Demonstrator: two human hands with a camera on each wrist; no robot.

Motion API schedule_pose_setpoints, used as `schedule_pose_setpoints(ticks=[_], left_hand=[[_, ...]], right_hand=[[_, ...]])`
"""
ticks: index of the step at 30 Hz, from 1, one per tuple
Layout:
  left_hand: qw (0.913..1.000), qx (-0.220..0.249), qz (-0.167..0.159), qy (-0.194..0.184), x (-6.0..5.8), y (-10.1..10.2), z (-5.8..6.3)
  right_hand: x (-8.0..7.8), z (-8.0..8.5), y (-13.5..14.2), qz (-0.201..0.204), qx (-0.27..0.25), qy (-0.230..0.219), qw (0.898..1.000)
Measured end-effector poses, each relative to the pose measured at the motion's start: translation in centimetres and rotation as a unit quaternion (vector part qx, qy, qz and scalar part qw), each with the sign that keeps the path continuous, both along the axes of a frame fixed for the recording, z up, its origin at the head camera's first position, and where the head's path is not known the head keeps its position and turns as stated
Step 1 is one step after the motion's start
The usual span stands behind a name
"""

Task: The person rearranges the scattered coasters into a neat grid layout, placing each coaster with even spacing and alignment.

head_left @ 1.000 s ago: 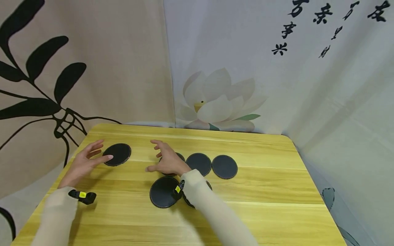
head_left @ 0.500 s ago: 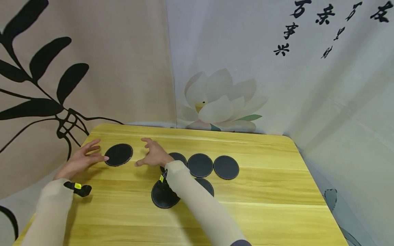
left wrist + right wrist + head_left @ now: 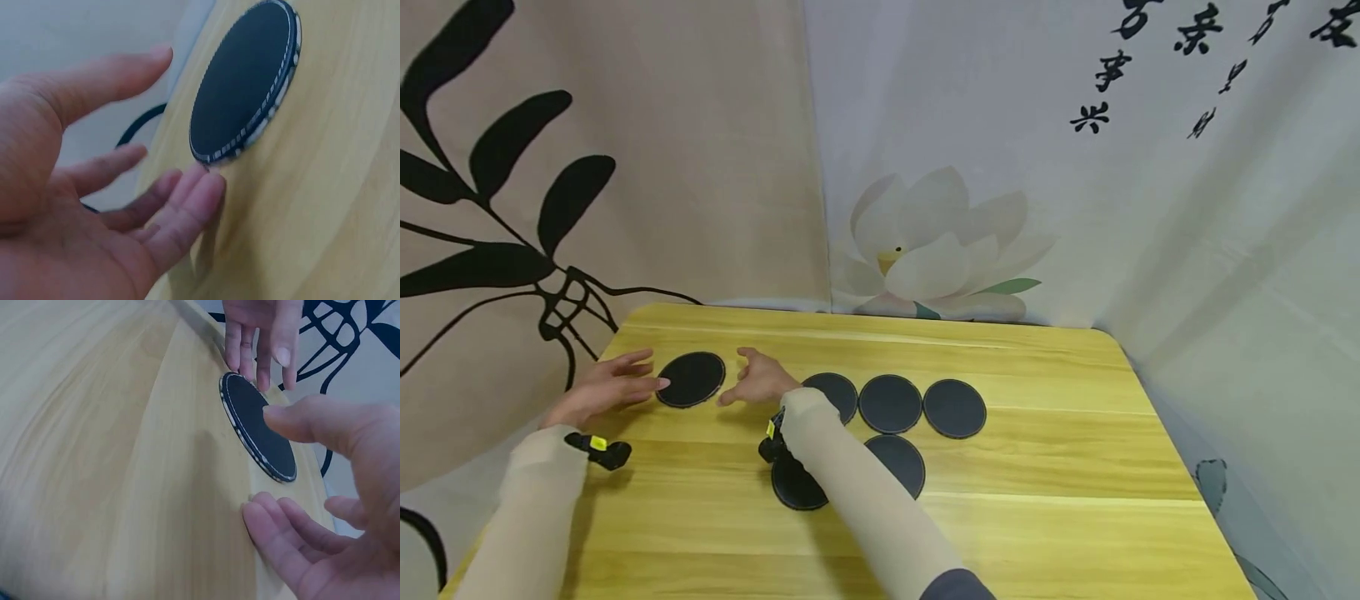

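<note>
A round black coaster [image 3: 691,380] with pale stitching round its rim lies at the table's far left. My left hand [image 3: 601,393] is beside its left edge, fingers loosely extended; in the left wrist view the fingertips [image 3: 212,187] come right to the rim of the coaster [image 3: 244,81]. To the right of that coaster is my right hand [image 3: 763,381], thumb and fingers spread apart and nothing between them. Seen from the right wrist, both hands flank the coaster [image 3: 262,428], whose edge looks thick and partly white.
Several more black coasters lie flat in the middle: a row of three with the centre coaster [image 3: 890,404], and two nearer me, including a coaster [image 3: 796,487] partly covered by my right arm. The wooden table [image 3: 1060,517] meets printed curtains [image 3: 715,167] at the back.
My right hand has moved left, from over the row of coasters to beside the far-left coaster. My left hand drew slightly off that coaster, then came back to its edge.
</note>
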State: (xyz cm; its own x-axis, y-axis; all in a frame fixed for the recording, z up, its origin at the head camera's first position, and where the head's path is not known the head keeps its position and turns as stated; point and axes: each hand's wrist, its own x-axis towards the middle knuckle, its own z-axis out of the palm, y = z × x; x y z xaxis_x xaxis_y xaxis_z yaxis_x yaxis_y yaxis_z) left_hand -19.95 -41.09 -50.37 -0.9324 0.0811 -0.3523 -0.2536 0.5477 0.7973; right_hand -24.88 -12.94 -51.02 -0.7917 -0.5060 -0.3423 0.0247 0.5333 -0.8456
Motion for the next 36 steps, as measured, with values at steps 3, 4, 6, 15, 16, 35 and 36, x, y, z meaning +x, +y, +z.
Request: schedule_pose_setpoints(ticks=[3, 4, 6, 15, 16, 35, 36], left_hand=[[0.9994, 0.014, 0.028, -0.014, -0.5, 0.2, -0.3], [0.9991, 0.016, 0.035, -0.016, -0.7, 0.3, -0.4], [0.9983, 0.028, 0.046, -0.021, -0.9, 0.3, -0.6], [0.9986, 0.015, 0.039, -0.032, -1.1, 2.1, 0.0], [0.9983, 0.013, 0.045, -0.034, -1.1, 2.3, 0.1], [0.9918, 0.001, 0.124, -0.032, -0.7, 3.6, -0.1], [0.9911, 0.007, 0.129, -0.032, -0.6, 3.6, -0.1]], right_hand=[[0.2, 0.2, -0.8, 0.005, 0.019, 0.01, 1.0], [0.3, 0.3, -1.1, 0.007, 0.031, 0.016, 0.999], [0.5, 0.4, -1.5, 0.008, 0.063, 0.034, 0.997], [0.5, 0.5, -2.3, -0.011, 0.135, 0.075, 0.988], [0.5, 0.4, -2.4, -0.016, 0.132, 0.069, 0.989], [1.3, -0.2, -2.8, -0.111, 0.009, 0.035, 0.993], [1.3, -0.3, -2.8, -0.117, 0.005, 0.037, 0.992]])
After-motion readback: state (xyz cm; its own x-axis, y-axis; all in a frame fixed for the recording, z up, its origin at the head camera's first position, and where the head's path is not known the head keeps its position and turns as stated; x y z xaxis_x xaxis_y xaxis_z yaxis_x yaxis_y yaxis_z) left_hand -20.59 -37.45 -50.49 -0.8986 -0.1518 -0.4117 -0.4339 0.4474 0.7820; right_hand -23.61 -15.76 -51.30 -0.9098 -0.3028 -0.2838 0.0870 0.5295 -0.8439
